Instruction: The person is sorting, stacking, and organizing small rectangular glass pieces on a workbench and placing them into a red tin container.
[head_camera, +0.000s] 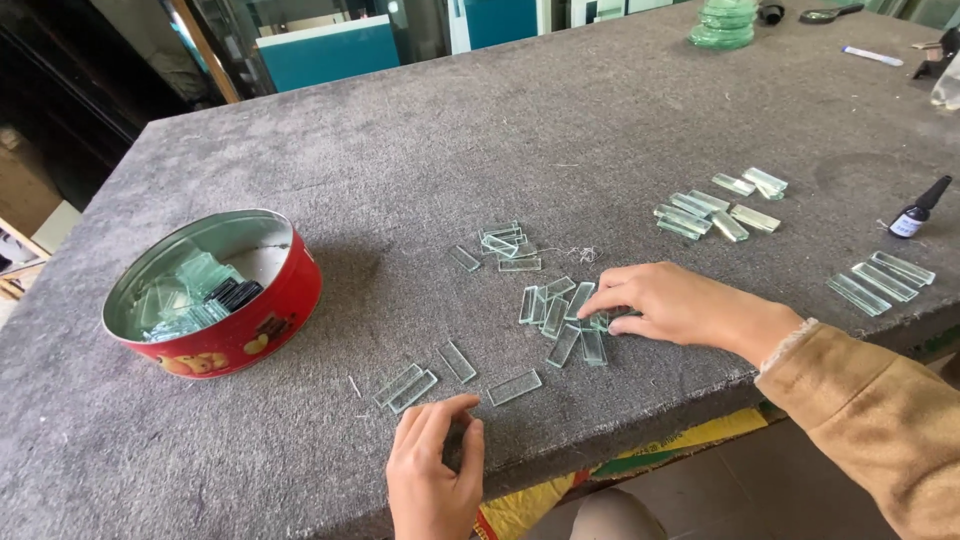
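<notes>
Small clear glass strips (556, 312) lie scattered on a grey felt-covered table (480, 140). My right hand (680, 305) rests on the table with its fingertips pressing on a strip in the middle cluster. My left hand (432, 470) sits at the near table edge, fingers curled, thumb and forefinger close together just below a lone strip (514, 387); whether it pinches anything is unclear. Two strips (405, 387) lie just above that hand.
A round red tin (268, 315) holding several glass pieces stands at the left. More strips lie in groups at the centre (505, 247), right (720, 208) and far right (880, 282). A small dark dropper bottle (918, 210) stands at the right; a stack of glass discs (722, 25) at the back.
</notes>
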